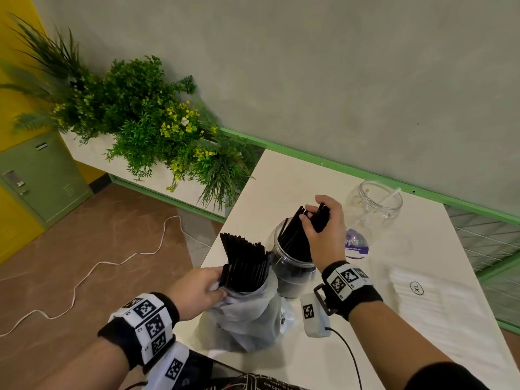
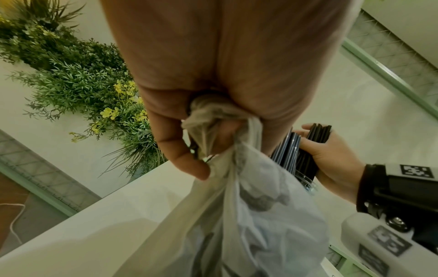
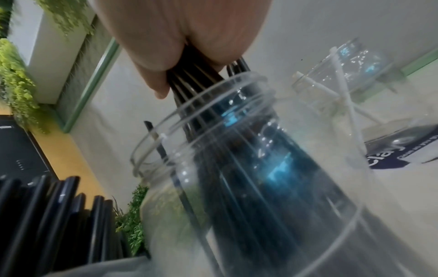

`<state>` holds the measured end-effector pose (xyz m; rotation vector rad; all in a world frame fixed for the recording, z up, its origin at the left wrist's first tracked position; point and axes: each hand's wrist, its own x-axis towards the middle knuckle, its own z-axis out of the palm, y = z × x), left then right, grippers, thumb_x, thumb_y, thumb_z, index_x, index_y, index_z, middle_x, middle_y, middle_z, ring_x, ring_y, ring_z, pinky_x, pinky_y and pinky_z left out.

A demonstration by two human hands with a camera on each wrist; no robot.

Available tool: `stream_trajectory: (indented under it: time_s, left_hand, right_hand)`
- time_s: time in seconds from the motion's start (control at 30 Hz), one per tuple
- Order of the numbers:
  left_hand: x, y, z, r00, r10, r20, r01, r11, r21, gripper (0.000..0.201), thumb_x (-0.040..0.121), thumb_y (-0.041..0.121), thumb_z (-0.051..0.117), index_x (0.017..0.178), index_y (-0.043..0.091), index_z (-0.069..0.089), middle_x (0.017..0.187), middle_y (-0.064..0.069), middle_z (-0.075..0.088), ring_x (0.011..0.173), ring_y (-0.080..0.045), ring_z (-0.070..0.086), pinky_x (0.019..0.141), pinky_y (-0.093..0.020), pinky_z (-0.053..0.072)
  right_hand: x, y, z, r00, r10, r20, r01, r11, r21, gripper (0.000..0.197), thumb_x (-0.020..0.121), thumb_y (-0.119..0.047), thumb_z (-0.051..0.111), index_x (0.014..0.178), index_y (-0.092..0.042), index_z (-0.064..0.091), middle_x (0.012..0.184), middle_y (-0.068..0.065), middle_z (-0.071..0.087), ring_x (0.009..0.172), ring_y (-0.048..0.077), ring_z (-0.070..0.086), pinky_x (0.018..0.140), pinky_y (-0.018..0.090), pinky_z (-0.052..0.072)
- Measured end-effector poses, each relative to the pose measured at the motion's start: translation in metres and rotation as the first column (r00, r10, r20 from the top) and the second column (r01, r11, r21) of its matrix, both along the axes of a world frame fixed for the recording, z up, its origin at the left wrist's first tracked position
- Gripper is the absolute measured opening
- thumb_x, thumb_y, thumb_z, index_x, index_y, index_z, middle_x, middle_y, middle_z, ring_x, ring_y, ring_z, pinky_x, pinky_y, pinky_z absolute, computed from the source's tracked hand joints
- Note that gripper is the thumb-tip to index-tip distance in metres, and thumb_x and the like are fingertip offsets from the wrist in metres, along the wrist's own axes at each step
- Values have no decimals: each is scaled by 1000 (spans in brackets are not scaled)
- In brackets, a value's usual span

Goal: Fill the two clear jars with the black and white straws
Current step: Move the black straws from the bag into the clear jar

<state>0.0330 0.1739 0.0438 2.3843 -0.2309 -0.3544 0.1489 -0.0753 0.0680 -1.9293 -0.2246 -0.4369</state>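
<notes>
My right hand (image 1: 320, 220) grips a bunch of black straws (image 1: 295, 232) whose lower ends stand inside the near clear jar (image 1: 292, 266); in the right wrist view the fingers (image 3: 161, 61) pinch those straws just above the jar's rim (image 3: 189, 112). My left hand (image 1: 197, 291) holds the gathered top of a translucent plastic bag (image 1: 247, 313) with many black straws (image 1: 244, 260) sticking up from it. In the left wrist view the bag (image 2: 237, 206) is bunched in my fingers (image 2: 180, 150). A second clear jar (image 1: 374, 204) at the back holds a few white straws (image 1: 391, 196).
The white table (image 1: 295, 175) has a purple jar lid (image 1: 357, 246) and a flat pack of white straws (image 1: 430, 299) marked XL at right. A white planter with green plants (image 1: 157, 125) stands left of the table. A white cable (image 1: 84, 274) lies on the floor.
</notes>
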Motion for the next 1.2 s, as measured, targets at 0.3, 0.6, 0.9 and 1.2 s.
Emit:
stream_trajectory:
  time_s: [0.3, 0.6, 0.9, 1.2]
  left_hand:
    - [2, 3, -2, 1000, -4, 1, 4, 1000, -9, 28, 88, 14, 57, 113, 24, 61, 107, 13, 64, 103, -10, 59, 84, -23, 44]
    - [1, 6, 1, 1000, 5, -31, -6, 999, -44, 39, 77, 29, 49, 114, 27, 60, 109, 11, 67, 104, -8, 60, 87, -26, 45]
    - [0, 7, 2, 1000, -7, -26, 6, 999, -40, 29, 86, 18, 55, 112, 30, 60, 111, 11, 66, 105, -8, 59, 87, -23, 44]
    - [-5, 8, 1, 1000, -11, 15, 12, 999, -38, 26, 88, 12, 57, 104, 32, 61, 100, 16, 65, 98, -6, 60, 79, -19, 43]
  right_hand:
    - [18, -26, -12, 982, 49, 183, 21, 931, -364, 41, 89, 13, 48, 125, -6, 54, 130, 8, 49, 121, 16, 47, 110, 26, 34]
    - [22, -27, -5, 953, 232, 195, -28, 708, -706, 47, 99, -41, 35, 138, -18, 46, 142, 0, 49, 138, 23, 32, 114, 39, 28]
    - [3, 0, 13, 930, 190, 315, 97, 699, -708, 39, 93, -37, 51, 128, -22, 53, 133, 2, 51, 125, 25, 41, 104, 43, 32]
    - [-74, -7, -50, 875, 362, -321, -481, 724, -495, 48, 94, -59, 30, 87, -21, 58, 72, -3, 59, 66, 12, 53, 66, 37, 48]
